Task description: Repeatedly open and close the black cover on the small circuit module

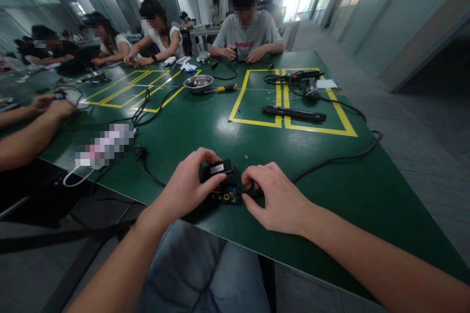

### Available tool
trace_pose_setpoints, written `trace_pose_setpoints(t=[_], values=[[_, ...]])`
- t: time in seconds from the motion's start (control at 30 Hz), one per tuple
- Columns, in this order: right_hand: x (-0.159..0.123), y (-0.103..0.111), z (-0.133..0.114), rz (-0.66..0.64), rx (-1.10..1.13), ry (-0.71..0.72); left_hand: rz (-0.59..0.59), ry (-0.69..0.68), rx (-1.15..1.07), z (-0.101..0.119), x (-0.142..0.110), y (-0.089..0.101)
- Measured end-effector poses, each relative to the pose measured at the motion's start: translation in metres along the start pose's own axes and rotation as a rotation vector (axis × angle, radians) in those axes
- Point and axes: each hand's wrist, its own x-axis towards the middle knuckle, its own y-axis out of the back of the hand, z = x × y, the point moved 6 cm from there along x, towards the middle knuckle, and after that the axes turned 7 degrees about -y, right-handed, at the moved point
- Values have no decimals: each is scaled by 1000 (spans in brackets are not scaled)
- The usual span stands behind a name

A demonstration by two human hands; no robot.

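Note:
Close to the table's near edge, my left hand point(189, 183) grips a small black plastic housing point(228, 166) with a white label, thumb in front and fingers behind. Just below the housing shows an opened part with a circuit board point(231, 197), on which a copper-coloured ring and small components are visible. My right hand point(279, 200) has its thumb and fingers closed around a black cable point(252, 191) where it meets the board. From there the cable seems to run under the hand and off to the right. Fingers partly hide the housing and the board.
Ahead lie a dark bar-shaped tool point(293, 113), corded tools point(312, 89), a metal bowl point(199, 83) and a yellow-handled screwdriver point(226, 88). A plug point(139, 152) and a blurred power strip point(106, 145) are at left. Co-workers sit around the green table point(205, 124).

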Motion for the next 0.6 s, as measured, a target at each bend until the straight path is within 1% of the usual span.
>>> trace_pose_setpoints(t=[0.03,0.07,0.17,0.2,0.3,0.33,0.37,0.47,0.6], values=[[0,-1,0,0,-3,-1,23,22,33,-5,5,-1],[0,-1,0,-1,-7,0,12,32,64,-9,10,-3],[0,-3,-2,6,-35,13,-73,7,104,-16,16,-11],[-1,-4,-3,10,-46,18,-73,-14,113,-16,13,-10],[-1,-5,-5,1,-62,19,-2,-75,148,-10,-4,3],[-1,-6,-5,-9,-58,16,6,-82,139,-8,-12,7],[-2,-6,-5,-18,-51,13,-20,-82,112,-7,-20,8],[-3,-7,-5,-41,-33,15,-95,-69,56,-7,-39,7],[-5,-7,-2,-62,-41,23,-78,-112,41,-13,-48,1]])
